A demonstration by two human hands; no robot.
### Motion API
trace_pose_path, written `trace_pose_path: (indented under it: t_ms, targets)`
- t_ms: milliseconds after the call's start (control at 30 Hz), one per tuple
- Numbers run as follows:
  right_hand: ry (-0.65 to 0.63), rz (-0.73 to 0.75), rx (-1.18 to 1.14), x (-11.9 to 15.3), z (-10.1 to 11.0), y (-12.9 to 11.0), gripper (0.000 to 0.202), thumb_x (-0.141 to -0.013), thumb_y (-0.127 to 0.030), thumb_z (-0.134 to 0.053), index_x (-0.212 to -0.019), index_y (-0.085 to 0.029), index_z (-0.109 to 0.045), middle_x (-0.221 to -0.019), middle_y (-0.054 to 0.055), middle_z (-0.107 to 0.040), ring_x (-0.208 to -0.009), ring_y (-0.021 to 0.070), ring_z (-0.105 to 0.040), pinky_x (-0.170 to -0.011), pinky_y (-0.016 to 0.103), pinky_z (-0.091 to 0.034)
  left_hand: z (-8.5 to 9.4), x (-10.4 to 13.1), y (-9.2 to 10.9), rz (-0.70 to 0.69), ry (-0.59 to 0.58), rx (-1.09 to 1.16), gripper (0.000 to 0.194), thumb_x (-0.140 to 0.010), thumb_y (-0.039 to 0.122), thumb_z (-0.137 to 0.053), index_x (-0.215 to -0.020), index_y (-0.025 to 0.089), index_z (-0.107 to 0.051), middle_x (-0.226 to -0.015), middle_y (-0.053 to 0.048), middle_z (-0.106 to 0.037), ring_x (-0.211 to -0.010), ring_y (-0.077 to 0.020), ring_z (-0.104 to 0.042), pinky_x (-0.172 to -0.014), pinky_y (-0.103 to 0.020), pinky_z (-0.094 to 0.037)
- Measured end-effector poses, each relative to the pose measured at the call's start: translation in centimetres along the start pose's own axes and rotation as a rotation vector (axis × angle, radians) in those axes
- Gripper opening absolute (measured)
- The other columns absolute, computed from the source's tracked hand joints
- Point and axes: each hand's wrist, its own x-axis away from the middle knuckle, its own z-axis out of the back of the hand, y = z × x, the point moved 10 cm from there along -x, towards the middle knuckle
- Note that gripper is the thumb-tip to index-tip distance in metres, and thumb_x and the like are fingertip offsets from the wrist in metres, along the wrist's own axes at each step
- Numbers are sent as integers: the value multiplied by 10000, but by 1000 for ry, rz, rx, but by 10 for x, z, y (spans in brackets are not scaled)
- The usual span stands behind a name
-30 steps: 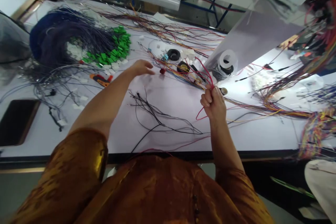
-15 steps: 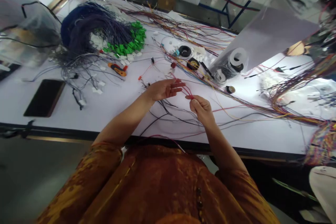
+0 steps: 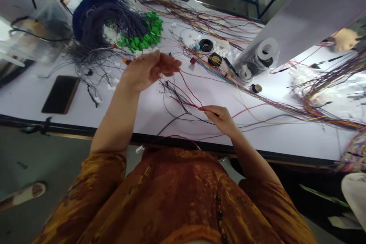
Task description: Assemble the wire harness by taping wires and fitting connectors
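Note:
Several red wires (image 3: 187,87) fan out over the white table from my right hand (image 3: 219,117), whose thumb and fingers pinch them together. My left hand (image 3: 151,69) is raised to the left, palm turned partly up, with its fingers apart. One red wire runs up to the fingertips of my left hand; whether they touch it I cannot tell. Black wires (image 3: 178,101) with bare ends lie on the table beneath the red ones. An orange cutter (image 3: 127,61) is mostly hidden behind my left hand.
A dark wire coil (image 3: 91,19) with green connectors (image 3: 151,34) lies back left, a phone (image 3: 60,94) at left. Tape rolls (image 3: 215,60) and a long multicoloured wire bundle (image 3: 286,111) lie right. Another person's hand (image 3: 345,40) is at far right.
My left hand has moved left and toward the camera, away from my right hand, and the red wires have spread out. My right hand keeps its pinch. The view has shifted slightly.

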Motion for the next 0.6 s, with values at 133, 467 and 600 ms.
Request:
trace_pose_path:
  t_ms: [133,467,600]
  targets:
    - [104,63,210,-4,11,-7,269,-964,-330,-547,-1070,-244,-778,-929,67,-740,-814,181,-652,-755,334,-479,23,20,58,-161,320,-615,559,-974,575,-521,-670,137,-689,-616,-22,-666,-647,-120,-654,-706,-287,-535]
    - [234,-230,-495,-26,30,29,458,-826,-639,-643,-729,-230,-461,-583,-79,-332,-479,69,-247,-454,229,-220,24,96,23,-254,203,266,618,-994,312,-578,-407,119,-540,-322,29,-389,-305,-46,-370,-363,-169,-308]
    - [473,-85,-114,-25,62,30,373,-890,-564,-599,-764,-225,-506,-607,-59,-429,-498,81,-317,-489,243,-263,17,120,-48,-81,283,276,680,-958,473,-609,-383,152,-440,-320,37,-320,-320,-42,-335,-366,-182,-275]
